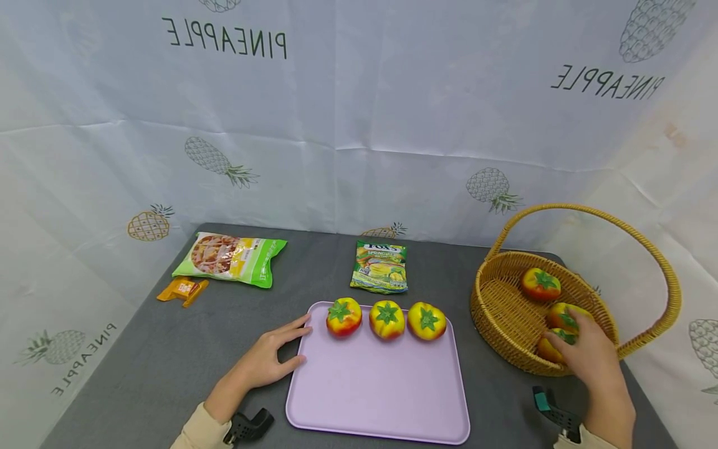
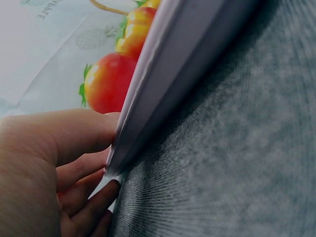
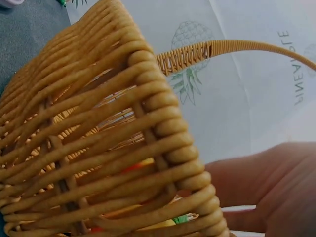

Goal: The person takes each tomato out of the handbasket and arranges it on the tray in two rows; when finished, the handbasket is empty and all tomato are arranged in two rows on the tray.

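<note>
My left hand (image 1: 267, 357) rests its thumb and fingertips against the left rim of a lilac tray (image 1: 376, 386). Along the tray's far side sit a red-yellow persimmon (image 1: 344, 317), a middle persimmon (image 1: 387, 320) and a yellower persimmon (image 1: 427, 321), green leaves up. Inside the wicker basket (image 1: 493, 330), my right hand (image 1: 591, 352) reaches over the near persimmon (image 1: 546, 350) and touches it. Beyond that lie another persimmon (image 1: 561, 316) and a far persimmon (image 1: 540, 284). The basket wall (image 3: 113, 148) hides the right fingertips in the right wrist view.
A tall handle (image 1: 667, 268) arches over the basket. Behind the tray lies a green candy bag (image 1: 379, 268). A larger green-and-white food packet (image 1: 230, 257) and a small orange wrapped snack (image 1: 182, 290) lie at the far left. Pineapple-print cloth (image 1: 359, 112) hangs behind the grey table.
</note>
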Action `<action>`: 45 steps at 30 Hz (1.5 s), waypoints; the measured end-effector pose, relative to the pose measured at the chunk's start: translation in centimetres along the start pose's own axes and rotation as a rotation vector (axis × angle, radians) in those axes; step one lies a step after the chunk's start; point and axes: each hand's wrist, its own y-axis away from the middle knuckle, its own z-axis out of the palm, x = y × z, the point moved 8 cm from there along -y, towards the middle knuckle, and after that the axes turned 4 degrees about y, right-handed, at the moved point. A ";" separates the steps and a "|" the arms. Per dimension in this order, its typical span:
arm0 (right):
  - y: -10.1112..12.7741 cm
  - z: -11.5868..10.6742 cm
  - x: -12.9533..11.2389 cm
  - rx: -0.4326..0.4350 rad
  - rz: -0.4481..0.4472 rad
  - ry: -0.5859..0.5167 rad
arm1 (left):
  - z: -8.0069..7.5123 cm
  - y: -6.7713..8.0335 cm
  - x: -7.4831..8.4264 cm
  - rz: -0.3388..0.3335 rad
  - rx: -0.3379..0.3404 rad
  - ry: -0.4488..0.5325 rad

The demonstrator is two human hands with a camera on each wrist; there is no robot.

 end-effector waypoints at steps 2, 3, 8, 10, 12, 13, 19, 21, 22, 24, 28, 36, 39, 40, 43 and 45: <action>-0.1 0.2 0.1 -0.035 0.002 0.011 | 0.0 0.0 0.0 -0.001 -0.001 0.002; -0.1 0.3 0.1 -0.051 0.001 0.017 | 0.0 0.0 0.0 -0.003 -0.002 0.002; -0.2 0.8 0.4 -0.128 0.010 0.036 | 0.0 0.0 0.0 -0.006 -0.002 -0.002; -0.3 1.0 0.5 -0.152 0.016 0.041 | 0.0 0.0 0.0 -0.006 -0.001 -0.006; -0.3 1.2 0.5 -0.166 0.026 0.051 | 0.0 0.0 0.0 -0.003 0.000 -0.010; -0.3 1.3 0.6 -0.174 0.033 0.054 | 0.0 0.0 0.0 -0.003 0.001 -0.012; -0.3 1.7 0.9 -0.189 0.076 0.070 | 0.0 0.0 0.1 0.005 0.004 -0.008; -0.2 1.8 0.9 -0.195 0.093 0.073 | 0.0 0.0 0.1 0.007 0.004 -0.009; -0.2 1.9 1.0 -0.203 0.103 0.075 | 0.0 0.0 0.2 0.009 0.005 -0.009; -0.2 2.0 1.1 -0.216 0.124 0.080 | -0.1 0.0 0.3 0.012 0.004 -0.011; -0.2 2.0 1.1 -0.227 0.144 0.090 | -0.1 0.0 0.4 0.010 0.002 -0.006; -0.1 1.4 -0.2 -0.159 0.069 0.058 | -0.1 0.0 0.4 0.023 0.016 -0.021; -0.1 1.1 -1.1 -0.127 0.031 0.038 | -0.1 0.0 0.3 0.023 0.017 -0.019; -0.1 1.0 -1.5 -0.114 0.015 0.032 | -0.1 0.0 0.3 0.026 0.018 -0.018; -0.1 0.9 -2.7 -0.071 -0.029 0.007 | -0.1 0.0 0.3 0.022 0.011 -0.011; 0.0 0.9 -3.4 -0.042 -0.058 -0.016 | -0.1 0.0 0.3 0.016 0.003 -0.003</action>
